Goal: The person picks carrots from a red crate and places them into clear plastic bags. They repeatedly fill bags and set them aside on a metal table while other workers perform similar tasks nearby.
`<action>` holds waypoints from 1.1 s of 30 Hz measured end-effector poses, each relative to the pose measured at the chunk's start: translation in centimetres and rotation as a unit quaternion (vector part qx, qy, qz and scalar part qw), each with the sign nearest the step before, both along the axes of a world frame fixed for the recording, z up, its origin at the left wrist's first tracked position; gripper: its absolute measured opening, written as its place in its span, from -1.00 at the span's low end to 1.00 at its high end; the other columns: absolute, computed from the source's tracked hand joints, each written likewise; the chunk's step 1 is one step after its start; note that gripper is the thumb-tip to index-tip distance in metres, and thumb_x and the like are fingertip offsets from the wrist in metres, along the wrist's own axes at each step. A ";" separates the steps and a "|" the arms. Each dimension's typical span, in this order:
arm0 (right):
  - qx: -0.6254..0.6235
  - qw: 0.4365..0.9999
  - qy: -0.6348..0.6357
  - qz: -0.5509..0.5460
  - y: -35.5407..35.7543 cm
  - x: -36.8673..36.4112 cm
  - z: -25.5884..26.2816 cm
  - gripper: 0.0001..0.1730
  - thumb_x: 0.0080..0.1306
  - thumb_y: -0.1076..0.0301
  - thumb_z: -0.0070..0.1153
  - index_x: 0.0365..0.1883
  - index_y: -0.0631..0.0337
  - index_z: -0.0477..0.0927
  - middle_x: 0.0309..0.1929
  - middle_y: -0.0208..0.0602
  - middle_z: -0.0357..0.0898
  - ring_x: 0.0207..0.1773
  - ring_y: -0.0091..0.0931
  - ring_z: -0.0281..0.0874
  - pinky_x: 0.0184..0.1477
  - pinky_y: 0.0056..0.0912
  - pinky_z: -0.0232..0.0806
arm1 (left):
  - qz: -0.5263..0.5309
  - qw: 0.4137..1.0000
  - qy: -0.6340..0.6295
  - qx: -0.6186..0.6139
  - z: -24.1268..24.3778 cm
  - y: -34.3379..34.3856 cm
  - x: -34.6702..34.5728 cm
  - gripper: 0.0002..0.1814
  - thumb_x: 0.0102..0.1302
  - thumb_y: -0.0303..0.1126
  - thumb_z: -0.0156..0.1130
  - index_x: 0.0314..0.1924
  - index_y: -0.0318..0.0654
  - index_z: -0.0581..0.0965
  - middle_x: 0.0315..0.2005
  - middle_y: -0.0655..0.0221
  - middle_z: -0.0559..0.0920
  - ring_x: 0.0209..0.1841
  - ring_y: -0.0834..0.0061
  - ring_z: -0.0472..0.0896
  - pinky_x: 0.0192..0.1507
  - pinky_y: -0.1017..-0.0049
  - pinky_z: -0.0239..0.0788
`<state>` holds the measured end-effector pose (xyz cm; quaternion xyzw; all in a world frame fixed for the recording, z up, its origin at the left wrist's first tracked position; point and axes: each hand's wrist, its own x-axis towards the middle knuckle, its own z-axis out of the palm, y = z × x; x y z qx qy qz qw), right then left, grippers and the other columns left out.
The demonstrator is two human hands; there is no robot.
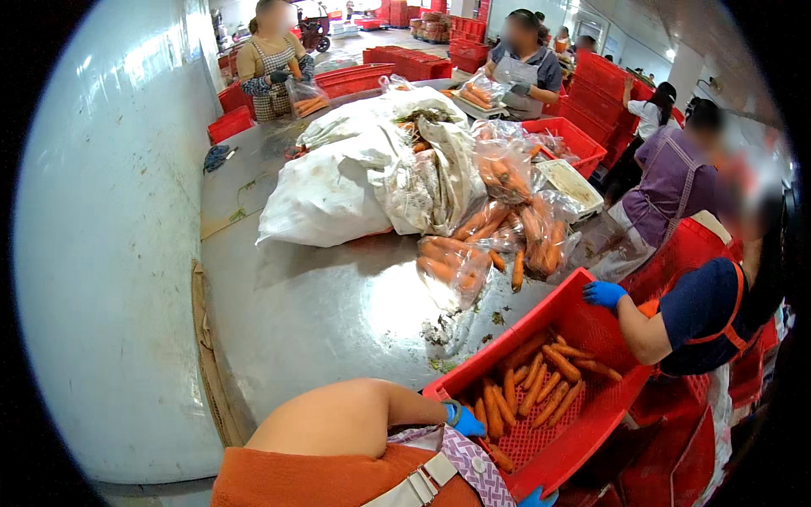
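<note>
My left hand (464,421), in a blue glove, grips the near-left end of a red plastic crate (595,450). Loose carrots (535,391) lie on the crate's mesh bottom, some close to my fingers. At the lower picture edge, my right hand (538,498), also gloved in blue, is at the crate's near corner, mostly cut off, so its grip is hidden. Across the crate, a co-worker's blue-gloved hand (604,295) rests on the far rim. Clear plastic bags of carrots (453,269) and a few loose carrots lie on the metal table beyond.
Large white woven sacks (329,196) sit on the metal table (304,317). A white tray (570,187) and another red crate (570,136) stand at the right. Several people work around the table, with stacked red crates behind them. A pale wall (108,253) borders the left side.
</note>
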<state>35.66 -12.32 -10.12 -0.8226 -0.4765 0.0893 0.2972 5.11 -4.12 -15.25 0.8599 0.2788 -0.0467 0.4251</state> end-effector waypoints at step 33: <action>0.015 0.999 0.036 0.006 0.1 -1.1 1.2 -0.35 0.01 0.13 0.21 -0.01 0.38 0.40 -0.06 0.03 0.45 -0.01 -0.16 0.39 0.06 -0.28 0.22 | 0.052 0.998 -0.024 0.033 -3.1 -0.1 0.4 -0.29 0.05 -0.02 0.10 0.21 -0.10 0.23 0.07 0.06 0.38 0.01 0.03 0.44 0.00 0.17 0.30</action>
